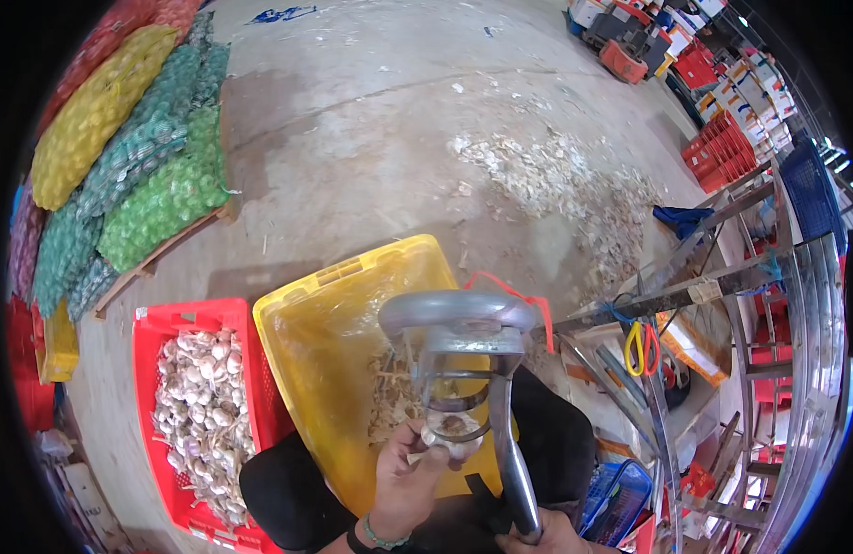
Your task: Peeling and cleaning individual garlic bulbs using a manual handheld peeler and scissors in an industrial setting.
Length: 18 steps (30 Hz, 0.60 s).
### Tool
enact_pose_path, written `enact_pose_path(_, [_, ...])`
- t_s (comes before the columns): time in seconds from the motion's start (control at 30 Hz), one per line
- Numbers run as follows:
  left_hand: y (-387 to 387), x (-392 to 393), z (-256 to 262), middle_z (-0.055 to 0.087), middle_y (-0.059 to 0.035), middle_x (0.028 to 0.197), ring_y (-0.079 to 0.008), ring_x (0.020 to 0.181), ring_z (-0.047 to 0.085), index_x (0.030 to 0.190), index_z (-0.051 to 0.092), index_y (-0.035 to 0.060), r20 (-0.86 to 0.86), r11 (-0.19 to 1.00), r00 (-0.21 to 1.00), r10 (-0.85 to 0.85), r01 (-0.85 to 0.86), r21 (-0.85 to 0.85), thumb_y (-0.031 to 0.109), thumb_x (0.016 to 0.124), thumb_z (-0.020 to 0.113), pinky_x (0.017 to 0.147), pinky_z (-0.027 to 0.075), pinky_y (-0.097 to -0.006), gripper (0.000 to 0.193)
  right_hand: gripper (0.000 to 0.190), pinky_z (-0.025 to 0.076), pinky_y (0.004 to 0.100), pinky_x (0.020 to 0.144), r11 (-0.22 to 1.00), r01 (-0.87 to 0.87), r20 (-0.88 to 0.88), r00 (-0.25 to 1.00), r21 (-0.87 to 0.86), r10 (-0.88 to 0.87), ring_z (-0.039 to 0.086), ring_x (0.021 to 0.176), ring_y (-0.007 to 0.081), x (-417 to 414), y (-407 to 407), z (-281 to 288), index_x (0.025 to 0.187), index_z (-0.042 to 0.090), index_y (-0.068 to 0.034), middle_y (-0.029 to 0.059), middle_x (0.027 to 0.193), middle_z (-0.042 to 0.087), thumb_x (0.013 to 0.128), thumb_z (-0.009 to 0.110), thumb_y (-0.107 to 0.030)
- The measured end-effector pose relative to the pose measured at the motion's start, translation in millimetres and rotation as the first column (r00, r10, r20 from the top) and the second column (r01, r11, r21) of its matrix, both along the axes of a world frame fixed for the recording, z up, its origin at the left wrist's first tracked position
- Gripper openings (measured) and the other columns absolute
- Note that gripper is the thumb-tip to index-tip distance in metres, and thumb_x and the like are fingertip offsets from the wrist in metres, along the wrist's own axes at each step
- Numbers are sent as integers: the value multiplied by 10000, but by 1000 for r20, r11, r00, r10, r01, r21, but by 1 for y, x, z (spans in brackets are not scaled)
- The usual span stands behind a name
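Note:
My left hand (pixel 407 478) holds a garlic bulb (pixel 461 447) by its side, with the browned root end facing up. The bulb sits inside or just under the lowest ring of a metal lever-operated cutter (pixel 458 311); I cannot tell whether the ring touches it. My right hand (pixel 548 534) is closed around the end of the cutter's steel handle (pixel 515 464). Below the cutter, a yellow plastic crate (pixel 322 346) holds dry garlic trimmings (pixel 388 398). To the left, a red plastic crate (pixel 146 374) is heaped with garlic bulbs (pixel 205 415).
Net sacks (pixel 167 187) are stacked on a wooden pallet (pixel 167 256) at the left. Garlic skins (pixel 551 173) litter the concrete floor. At the right stand a metal frame (pixel 717 287) with scissors (pixel 641 346) hanging on it, a blue basket (pixel 617 502) and stacked red crates (pixel 721 152).

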State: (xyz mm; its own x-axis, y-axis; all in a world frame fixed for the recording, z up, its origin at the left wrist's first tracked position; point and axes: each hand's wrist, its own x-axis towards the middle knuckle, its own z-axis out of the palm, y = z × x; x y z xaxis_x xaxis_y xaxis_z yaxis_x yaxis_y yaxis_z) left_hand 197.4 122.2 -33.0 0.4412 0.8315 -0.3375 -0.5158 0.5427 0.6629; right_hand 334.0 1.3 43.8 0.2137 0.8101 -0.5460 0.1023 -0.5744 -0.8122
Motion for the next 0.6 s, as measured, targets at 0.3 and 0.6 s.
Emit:
enact_pose_path(0.3, [-1,4,-7,636,-84,1004,-146,854,613,1126,524,-9,-31,999,999,20,-21,-26,304,834,687,707,477,-273,458,158,430,332,526,998,-39,82,996,-58,44,499,539,187,0,3,-30,763,542,-39,95,606,511,742,683,-106])
enact_pose_path(0.6, [1,4,-12,622,-89,1039,-161,867,605,1164,508,-16,-27,1000,1000,-10,10,16,292,843,678,714,466,-282,476,170,447,299,526,991,-133,38,990,-12,134,512,540,147,9,-8,-72,793,564,-41,69,626,537,786,679,-166])
